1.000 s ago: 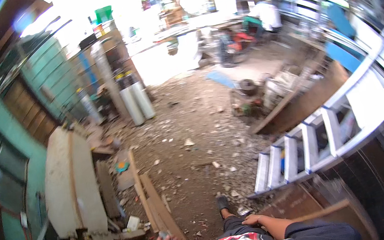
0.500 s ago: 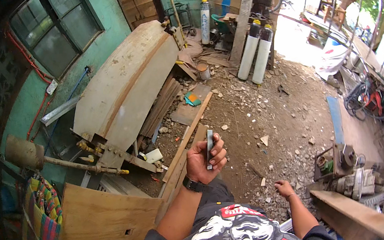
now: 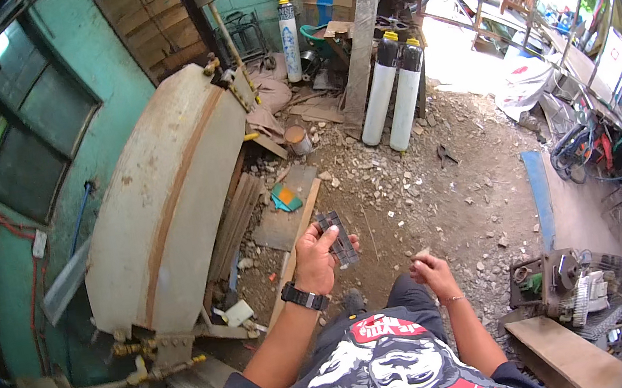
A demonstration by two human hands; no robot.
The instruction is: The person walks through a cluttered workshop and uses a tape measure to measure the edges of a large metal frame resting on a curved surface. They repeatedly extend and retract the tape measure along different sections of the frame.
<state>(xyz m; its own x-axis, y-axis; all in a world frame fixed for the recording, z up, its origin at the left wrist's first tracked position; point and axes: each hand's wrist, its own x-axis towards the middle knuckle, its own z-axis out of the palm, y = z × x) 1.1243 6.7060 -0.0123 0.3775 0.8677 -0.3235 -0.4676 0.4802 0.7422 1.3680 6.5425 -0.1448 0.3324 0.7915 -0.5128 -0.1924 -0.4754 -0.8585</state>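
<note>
My left hand (image 3: 317,262), with a dark watch on the wrist, is closed around a flat dark rectangular piece (image 3: 338,239) with a grid of lines on its face. The thumb presses on that face, and fingertips show at the far edge. To the right and slightly lower, my right hand (image 3: 435,276) hangs over the gravel with its fingers curled in. Whether anything sits inside those fingers is hidden. Below both hands are my dark trousers and printed shirt.
A large pale curved hull-like form (image 3: 163,205) fills the left side. Boards (image 3: 233,228) lie beside it. White cylinders (image 3: 381,98) stand ahead on stony ground, with pliers (image 3: 445,155) nearby. At the right are an engine-like machine (image 3: 565,274) and a wooden plank (image 3: 572,356).
The piece in my left hand has turned from edge-on to showing its gridded face. My right hand has moved up and left. The whole view has shifted.
</note>
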